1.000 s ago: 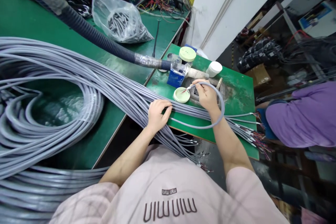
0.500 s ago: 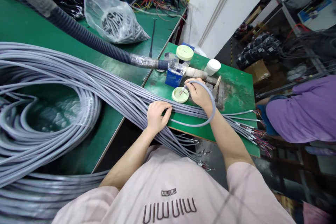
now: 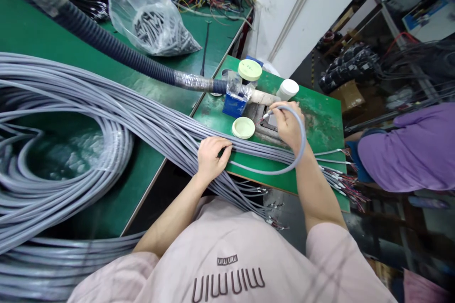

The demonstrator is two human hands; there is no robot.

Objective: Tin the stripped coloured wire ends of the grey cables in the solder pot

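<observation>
My right hand [image 3: 290, 125] pinches a grey cable [image 3: 303, 139] near its stripped end, where thin wires [image 3: 263, 117] stick out to the left. Those wires are over a dark metal fixture [image 3: 272, 133] on the small green board. From my fingers the cable curves down in a loop past my wrist and back toward my left hand. My left hand [image 3: 213, 157] lies over the bundle of grey cables [image 3: 174, 125], its thumb and fingers closed about them. Just above the bundle, between my hands, sits a shallow pale-green lid [image 3: 243, 128].
A ribbed hose [image 3: 121, 52] crosses to a blue box [image 3: 234, 105]. Behind stand a green-lidded jar [image 3: 250, 70] and a white-capped container [image 3: 287, 89]. A clear bag [image 3: 152, 23] of grey pieces lies at the back. A person in a purple top [image 3: 408, 147] is at right.
My right hand has moved right with the cable, taking its wire ends out of the pale-green lid and over to the metal fixture. My left hand stays on the bundle.
</observation>
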